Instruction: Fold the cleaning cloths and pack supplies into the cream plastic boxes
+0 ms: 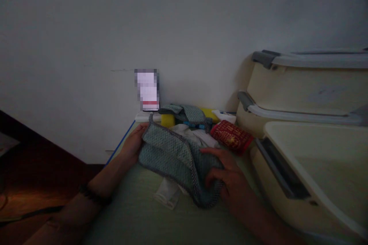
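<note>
A grey-green textured cleaning cloth point(169, 153) with a dark checked border is held up over the table, with a fold running down its right part. My left hand point(136, 141) grips its left edge, close to a small hanging loop at the corner. At the right edge my right hand point(227, 172) has its fingers bent over the cloth, the index finger stretched out along it; the thumb is mostly hidden. White fabric point(166, 193) lies beneath the cloth and sticks out at the front.
Behind the cloth lie another grey-green cloth point(189, 113), yellow items point(167, 120) and a red packet point(232, 136) with gold print. A lit phone point(148, 90) leans against the wall. Cream storage bins point(276, 168) with grey handles stand at right. The table's blue edge point(120, 141) runs along the left.
</note>
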`<state>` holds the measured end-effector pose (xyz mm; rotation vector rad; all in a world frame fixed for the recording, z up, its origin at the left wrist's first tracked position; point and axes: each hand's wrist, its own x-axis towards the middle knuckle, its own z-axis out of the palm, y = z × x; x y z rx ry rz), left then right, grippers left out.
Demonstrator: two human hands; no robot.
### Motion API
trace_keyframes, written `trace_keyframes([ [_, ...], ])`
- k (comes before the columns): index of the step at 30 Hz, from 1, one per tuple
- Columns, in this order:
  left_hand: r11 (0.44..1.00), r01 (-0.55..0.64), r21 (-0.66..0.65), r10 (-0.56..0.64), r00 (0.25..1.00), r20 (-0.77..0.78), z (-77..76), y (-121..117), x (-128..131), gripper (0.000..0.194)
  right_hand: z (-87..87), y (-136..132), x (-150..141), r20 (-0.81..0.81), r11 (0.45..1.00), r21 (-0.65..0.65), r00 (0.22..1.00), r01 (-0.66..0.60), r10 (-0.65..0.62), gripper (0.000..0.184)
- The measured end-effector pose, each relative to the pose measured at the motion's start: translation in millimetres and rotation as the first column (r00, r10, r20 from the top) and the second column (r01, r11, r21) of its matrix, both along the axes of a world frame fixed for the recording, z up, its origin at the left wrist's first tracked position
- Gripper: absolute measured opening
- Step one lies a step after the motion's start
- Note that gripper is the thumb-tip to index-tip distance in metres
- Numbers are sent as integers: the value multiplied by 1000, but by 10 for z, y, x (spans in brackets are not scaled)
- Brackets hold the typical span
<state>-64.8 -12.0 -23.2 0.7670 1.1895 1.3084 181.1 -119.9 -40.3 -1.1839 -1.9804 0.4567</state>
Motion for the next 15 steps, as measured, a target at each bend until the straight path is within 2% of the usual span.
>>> trace_keyframes([
  [3,998,58,-13,-57,998,21,61,-16,20,17,-3,28,2,220,1000,-8,975,16,-14,45],
  [7,991,130,27,-130,991,21,112,-57,53,26,-10,29,-18,271,996,31,959,82,-87,44],
  [9,986,166,28,-166,986,11,102,-72,53,28,-15,10,-35,208,996,28,974,82,-87,48],
  [11,980,198,8,-198,980,-2,70,-79,41,28,-18,-14,-52,78,998,16,995,64,-65,48],
  [13,977,213,3,-212,976,-39,25,-81,25,26,-15,-36,-65,-89,996,24,992,90,-88,40],
  [15,982,181,46,-176,980,-97,-17,-77,12,19,-4,-54,-72,-216,988,29,966,153,-144,30],
])
